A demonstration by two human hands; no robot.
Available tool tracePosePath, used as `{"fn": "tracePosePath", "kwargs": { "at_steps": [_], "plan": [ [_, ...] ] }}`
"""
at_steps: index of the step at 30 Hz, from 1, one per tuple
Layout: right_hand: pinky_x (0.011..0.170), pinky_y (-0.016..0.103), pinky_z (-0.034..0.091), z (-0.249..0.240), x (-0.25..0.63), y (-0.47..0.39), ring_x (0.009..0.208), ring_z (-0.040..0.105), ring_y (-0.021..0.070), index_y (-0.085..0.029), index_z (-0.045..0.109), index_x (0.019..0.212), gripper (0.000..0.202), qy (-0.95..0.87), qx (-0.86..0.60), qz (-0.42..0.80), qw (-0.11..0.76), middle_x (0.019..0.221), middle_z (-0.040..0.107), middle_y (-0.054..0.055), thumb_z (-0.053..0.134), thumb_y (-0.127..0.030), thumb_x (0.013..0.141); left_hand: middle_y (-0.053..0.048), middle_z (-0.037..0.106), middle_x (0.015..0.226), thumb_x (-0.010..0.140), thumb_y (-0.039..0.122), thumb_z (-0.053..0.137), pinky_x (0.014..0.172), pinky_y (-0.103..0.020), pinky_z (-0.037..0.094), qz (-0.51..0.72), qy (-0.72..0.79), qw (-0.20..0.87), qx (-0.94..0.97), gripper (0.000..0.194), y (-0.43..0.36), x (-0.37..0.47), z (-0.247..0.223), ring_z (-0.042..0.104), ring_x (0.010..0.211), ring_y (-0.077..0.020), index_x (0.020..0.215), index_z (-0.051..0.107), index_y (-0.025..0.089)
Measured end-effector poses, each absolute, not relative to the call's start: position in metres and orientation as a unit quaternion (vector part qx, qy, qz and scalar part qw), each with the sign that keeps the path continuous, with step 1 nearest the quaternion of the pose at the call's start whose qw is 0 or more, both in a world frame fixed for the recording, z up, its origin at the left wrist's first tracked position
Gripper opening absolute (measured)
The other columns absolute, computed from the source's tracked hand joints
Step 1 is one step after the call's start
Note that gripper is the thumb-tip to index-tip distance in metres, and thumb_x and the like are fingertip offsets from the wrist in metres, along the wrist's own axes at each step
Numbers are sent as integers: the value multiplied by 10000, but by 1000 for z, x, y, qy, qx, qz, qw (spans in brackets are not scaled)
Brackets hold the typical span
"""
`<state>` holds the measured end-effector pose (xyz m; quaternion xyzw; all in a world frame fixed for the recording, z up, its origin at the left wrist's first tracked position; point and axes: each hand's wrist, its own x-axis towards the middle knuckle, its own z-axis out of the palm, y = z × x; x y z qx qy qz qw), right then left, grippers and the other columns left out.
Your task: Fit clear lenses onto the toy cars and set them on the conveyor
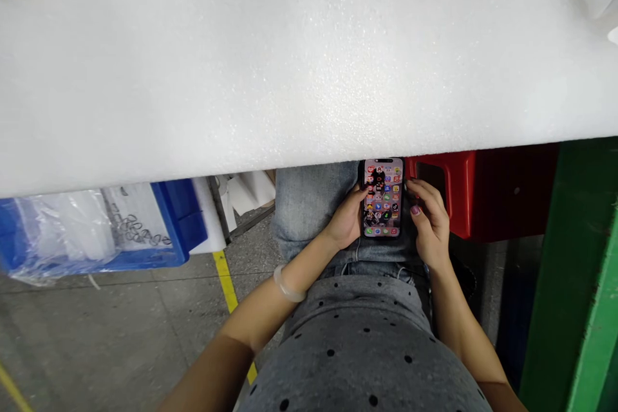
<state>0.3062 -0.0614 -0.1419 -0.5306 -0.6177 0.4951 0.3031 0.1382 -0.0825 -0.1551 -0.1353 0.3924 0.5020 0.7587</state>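
Observation:
A phone (383,206) with a lit screen full of app icons lies upright over my lap, just below the edge of the white foam-covered table. My left hand (348,219) holds it from the left side, the thumb at its edge and the other fingers hidden behind it. Just right of the phone is my right hand (432,225), its fingers bent and the thumb apart from them, with nothing seen between them. Whether its fingertips touch the phone's edge is hard to tell.
White foam (290,64) covers the table ahead. A blue bin (181,225) with plastic bags and dark rings stands at the left. Right of my hands are a red plastic stool (463,193) and a green metal post (570,270). White pieces lie at the top right.

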Motion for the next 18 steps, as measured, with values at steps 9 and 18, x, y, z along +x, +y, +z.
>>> {"fn": "tracePosePath", "kwargs": {
  "at_steps": [9, 18],
  "plan": [
    [1133, 479, 424, -142, 308, -62, 1344, 517, 254, -406, 660, 1311, 347, -647, -515, 475, 299, 1412, 565, 18, 516, -323, 1006, -89, 725, 1195, 822, 307, 691, 1082, -442, 461, 503, 394, 758, -131, 409, -83, 138, -156, 606, 1264, -303, 1196, 611, 160],
    [1084, 512, 451, -146, 307, -60, 1258, 581, 259, -402, 597, 1373, 383, -614, -520, 513, 298, 1353, 630, 27, 519, -331, 1005, -64, 751, 1051, 802, 345, 727, 1005, -421, 489, 505, 412, 751, -108, 347, -84, 138, -158, 663, 1132, -286, 1090, 654, 168]
  ]
}}
